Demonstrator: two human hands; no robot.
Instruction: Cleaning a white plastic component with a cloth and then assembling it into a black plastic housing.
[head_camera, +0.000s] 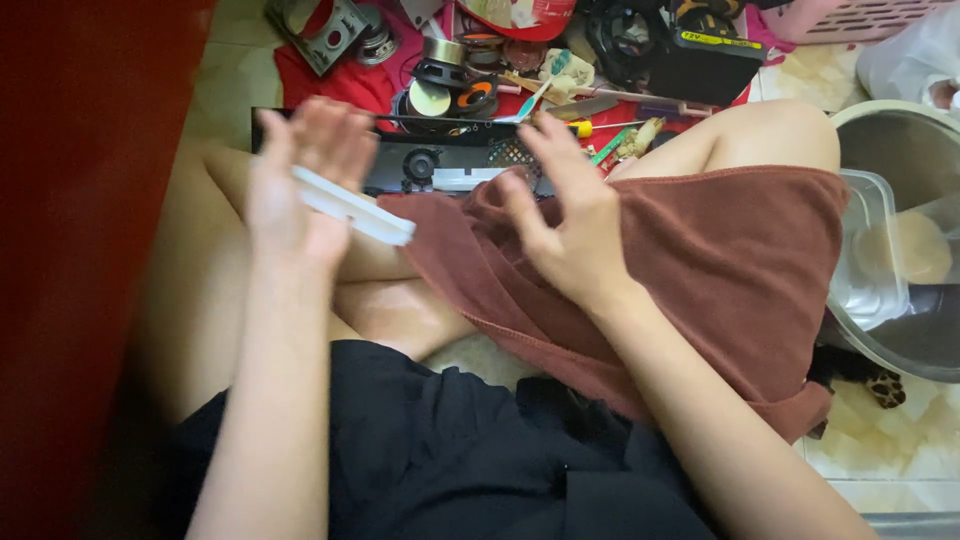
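- We see the left hand (300, 185) with its fingers grasping a white bar (352, 206) above the lap.
- The right hand (565, 215) rests released on the brown towel (740, 260) over the knee.
- A black panel (440, 160) lies on the floor beyond.

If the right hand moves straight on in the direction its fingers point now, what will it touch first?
Probably the long black device lying across the legs. The right hand hovers open above the brown towel, fingers pointing up the picture toward that device and the clutter behind it. Depth is unclear, so the hand may pass above it.
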